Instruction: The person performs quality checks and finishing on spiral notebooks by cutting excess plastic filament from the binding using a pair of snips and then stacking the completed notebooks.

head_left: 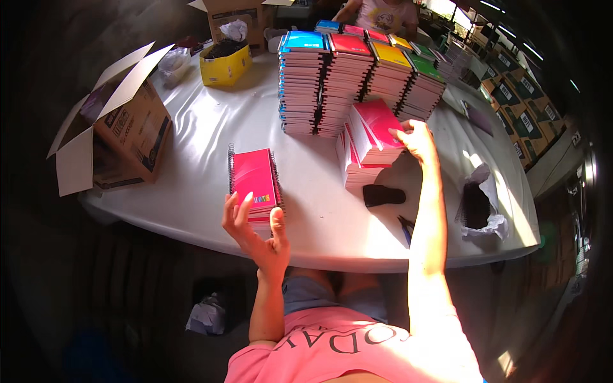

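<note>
My left hand (254, 231) rests with fingers spread on the near edge of a short stack of pink spiral notebooks (254, 179) on the white table (211, 127). My right hand (415, 139) reaches forward and grips a tilted bundle of pink notebooks (373, 131) that leans on a lower pink pile (357, 169). Behind it stand tall stacks of notebooks with a blue cover (303, 41), a red cover (348, 45), a yellow cover (390, 55) and a green cover (424, 65).
An open cardboard box (121, 127) sits at the table's left edge. A yellow box (225, 65) and a brown carton (236, 16) stand at the back. A black object (383, 195) and a plastic bag (477, 207) lie at right. Another person (383, 14) sits across.
</note>
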